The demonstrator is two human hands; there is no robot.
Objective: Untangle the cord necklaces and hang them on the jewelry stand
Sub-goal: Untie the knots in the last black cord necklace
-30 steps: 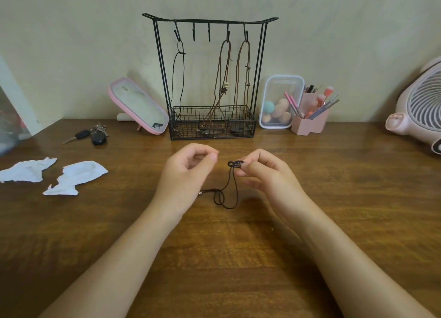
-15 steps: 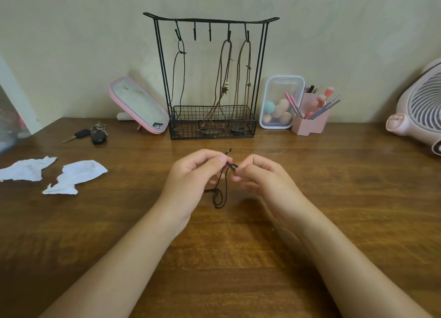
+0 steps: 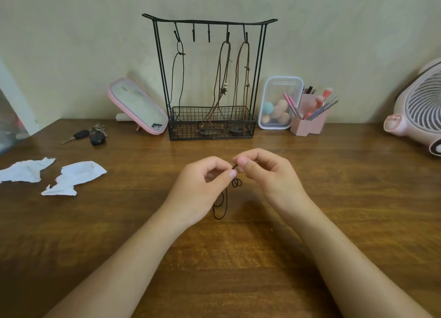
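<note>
A thin black cord necklace (image 3: 220, 206) hangs in loops between my hands, just above the wooden table. My left hand (image 3: 202, 186) pinches the cord near its top with thumb and forefinger. My right hand (image 3: 267, 174) pinches the same knotted end right beside it, fingertips almost touching. Behind them stands the black wire jewelry stand (image 3: 210, 79) with a basket base. One black cord (image 3: 177, 79) hangs from its left hook and two brown cord necklaces (image 3: 235, 79) hang from the right hooks. The two middle hooks are bare.
A pink mirror (image 3: 137, 106) leans left of the stand, with keys (image 3: 91, 135) and torn white paper (image 3: 71, 177) further left. A clear box of sponges (image 3: 278, 103) and a pink brush holder (image 3: 307, 122) stand to the right. A pink fan (image 3: 420, 110) sits at the right edge.
My hands have come together, and my left hand has taken hold of the cord's top end next to my right. The hanging loops have bunched up shorter beneath my fingers.
</note>
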